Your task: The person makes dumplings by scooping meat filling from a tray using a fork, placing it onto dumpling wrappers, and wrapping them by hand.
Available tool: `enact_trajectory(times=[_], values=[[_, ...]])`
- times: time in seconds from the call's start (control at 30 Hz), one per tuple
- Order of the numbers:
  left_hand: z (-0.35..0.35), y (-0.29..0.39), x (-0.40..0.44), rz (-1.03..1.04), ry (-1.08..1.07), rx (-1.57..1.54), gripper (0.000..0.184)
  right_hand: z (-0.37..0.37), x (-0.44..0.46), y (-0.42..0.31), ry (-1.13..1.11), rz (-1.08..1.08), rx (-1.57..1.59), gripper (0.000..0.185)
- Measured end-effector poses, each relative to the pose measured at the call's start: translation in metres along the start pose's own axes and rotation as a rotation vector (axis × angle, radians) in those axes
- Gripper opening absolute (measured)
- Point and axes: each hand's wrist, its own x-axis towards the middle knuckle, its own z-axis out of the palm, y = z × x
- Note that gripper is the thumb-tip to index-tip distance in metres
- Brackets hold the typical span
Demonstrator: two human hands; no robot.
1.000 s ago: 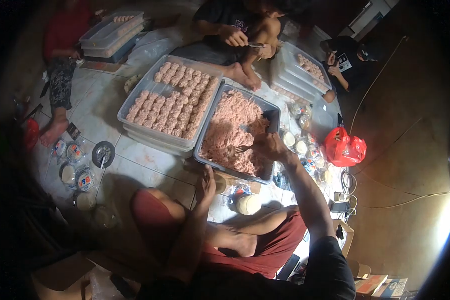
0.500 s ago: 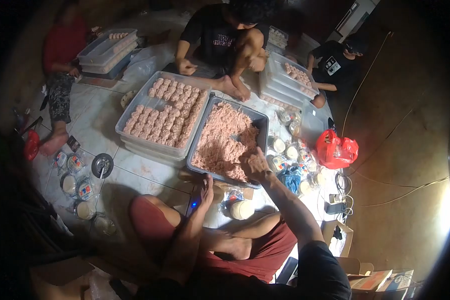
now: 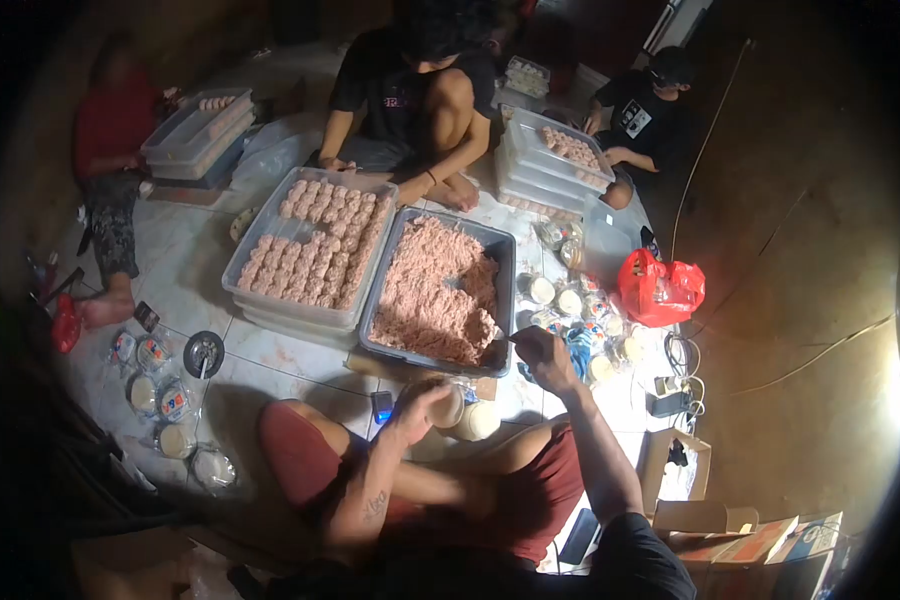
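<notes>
My right hand [image 3: 544, 358] is closed on a fork beside the right rim of a grey tub [image 3: 514, 290]. The fork points left over the tub's lower right corner. Pink minced meat [image 3: 430, 280] lies in the tub, with a hollow at its right side. Below the tub's front edge, my left hand [image 3: 417, 412] is curled round a small round container [image 3: 447, 408]. Next to that container is a round, pale-topped one [image 3: 479, 421]. Left of the tub, a clear plastic box [image 3: 260, 235] holds rows of shaped meat pieces [image 3: 310, 265].
A person [image 3: 410, 100] sits behind the tub, another [image 3: 635, 115] at back right, a third [image 3: 115, 120] at left. Stacked boxes [image 3: 550, 165], a red bag [image 3: 660, 290], wrapped round packs [image 3: 175, 400], a dark dish [image 3: 203, 354], cables [image 3: 680, 385] and cartons [image 3: 770, 550] surround them.
My right hand has moved from over the meat to the tub's right side with the fork. My left hand has come to the round container. The person behind has lowered their hands.
</notes>
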Motion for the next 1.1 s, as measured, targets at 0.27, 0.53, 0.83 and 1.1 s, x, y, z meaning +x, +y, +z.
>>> enact_trajectory(times=[0.27,0.53,0.83,1.1], values=[[0.047,0.032,-0.014,0.010,-0.107,-0.432,0.057,0.018,-0.017,-0.018,0.229,0.102,0.615,0.014],[-0.012,-0.011,-0.035,-0.048,-0.084,-0.711,0.050,0.062,-0.008,0.059,0.002,0.040,-0.104,0.026],[0.037,0.016,-0.025,-0.016,-0.078,-0.666,0.078,0.029,-0.030,0.010,0.062,0.231,0.531,0.029],[0.088,0.061,-0.001,0.223,-0.098,-0.613,0.078,0.044,-0.067,-0.042,0.252,-0.021,0.473,0.012]])
